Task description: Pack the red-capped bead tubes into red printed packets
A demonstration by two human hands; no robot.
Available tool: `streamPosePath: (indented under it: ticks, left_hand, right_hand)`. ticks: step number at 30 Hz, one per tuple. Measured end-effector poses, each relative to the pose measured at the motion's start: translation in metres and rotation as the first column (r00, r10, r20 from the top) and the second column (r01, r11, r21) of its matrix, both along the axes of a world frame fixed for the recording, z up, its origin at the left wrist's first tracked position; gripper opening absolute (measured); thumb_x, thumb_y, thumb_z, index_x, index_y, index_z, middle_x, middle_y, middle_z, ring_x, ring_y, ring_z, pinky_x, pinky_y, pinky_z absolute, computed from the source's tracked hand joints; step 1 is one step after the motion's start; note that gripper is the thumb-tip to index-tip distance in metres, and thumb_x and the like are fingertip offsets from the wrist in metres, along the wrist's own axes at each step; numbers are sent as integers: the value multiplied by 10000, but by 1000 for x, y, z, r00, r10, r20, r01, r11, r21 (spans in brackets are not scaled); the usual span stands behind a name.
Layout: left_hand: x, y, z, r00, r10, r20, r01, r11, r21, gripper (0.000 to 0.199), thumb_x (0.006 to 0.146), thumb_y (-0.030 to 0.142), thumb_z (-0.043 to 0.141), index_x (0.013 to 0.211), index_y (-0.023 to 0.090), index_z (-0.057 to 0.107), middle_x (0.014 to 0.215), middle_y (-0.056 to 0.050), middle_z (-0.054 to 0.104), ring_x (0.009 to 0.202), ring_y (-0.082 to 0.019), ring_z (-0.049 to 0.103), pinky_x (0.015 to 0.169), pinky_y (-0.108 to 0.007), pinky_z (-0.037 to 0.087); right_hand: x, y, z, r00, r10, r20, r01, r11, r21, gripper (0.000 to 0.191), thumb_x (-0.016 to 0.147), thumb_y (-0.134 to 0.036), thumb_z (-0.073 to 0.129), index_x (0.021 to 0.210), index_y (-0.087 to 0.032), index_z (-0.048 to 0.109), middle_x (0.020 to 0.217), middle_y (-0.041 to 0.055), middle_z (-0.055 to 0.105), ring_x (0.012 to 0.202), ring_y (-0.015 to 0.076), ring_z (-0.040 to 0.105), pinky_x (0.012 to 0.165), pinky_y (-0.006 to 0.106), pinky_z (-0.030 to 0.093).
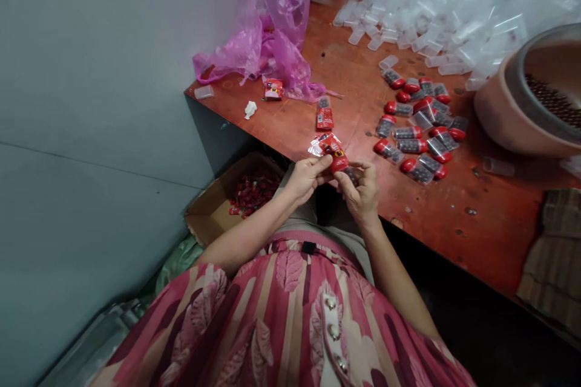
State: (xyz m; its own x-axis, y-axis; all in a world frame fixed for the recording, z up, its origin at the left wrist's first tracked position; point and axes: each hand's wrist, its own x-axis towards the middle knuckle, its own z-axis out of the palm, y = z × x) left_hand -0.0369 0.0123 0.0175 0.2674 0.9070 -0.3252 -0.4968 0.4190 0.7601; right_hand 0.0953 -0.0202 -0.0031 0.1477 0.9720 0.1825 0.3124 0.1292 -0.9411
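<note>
Above the table's front edge, my left hand (308, 179) pinches a printed red packet (334, 152) between thumb and fingers. My right hand (362, 187) is closed on a small clear tube of dark beads (352, 174), whose end meets the lower end of the packet. Whether the tube is inside the packet I cannot tell. Just beyond my hands lies a tube in a red wrapper (324, 116), with dark beads showing at its far end. Another red packet (273, 89) rests farther left, by the pink plastic bag (276, 42).
Several red-capped bead tubes (412, 145) lie on the red table (358, 97). Behind them are heaped empty clear tubes (436, 18). A tub (503, 103) of brown beads stands at right. Below left, a cardboard box (206, 211) holds red-wrapped pieces; a wall borders the left side.
</note>
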Motion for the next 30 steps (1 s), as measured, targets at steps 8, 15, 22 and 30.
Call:
streamPosePath:
  ticks: [8,15,22,30]
  left_hand:
    - [4,3,-4,1000,22,3,-22,997,-75,334,509,324,823,688,99,653,650,-20,652,570,-96,575,603,-251,466]
    - [3,5,-1,994,81,79,-77,996,-51,324,501,274,827,718,105,655,672,-7,659,592,-93,586,593,-228,456]
    - [12,-6,-10,997,49,60,-47,998,-32,383,584,412,778,630,110,547,528,27,538,415,-54,468,398,-190,378]
    - [15,-18,-9,999,16,-28,-14,998,58,430,693,558,642,671,166,466,450,90,389,277,-50,377,294,-188,301]
  right_hand:
    - [-6,-3,-5,998,-69,-4,69,998,11,386,728,-393,693,1011,-237,481,855,17,621,659,148,630,571,276,531]
    - [-8,-12,2,870,16,-493,-120,976,-180,275,766,-362,661,930,-220,493,840,-24,634,633,105,658,664,296,591]
    - [-26,-15,-7,884,-182,-431,137,981,-135,280,760,-388,655,916,-207,510,733,-35,632,517,91,625,556,252,581]
    - [-30,-16,-6,857,-129,-498,36,981,-193,333,770,-447,629,919,-226,430,555,-93,593,334,73,518,303,160,423]
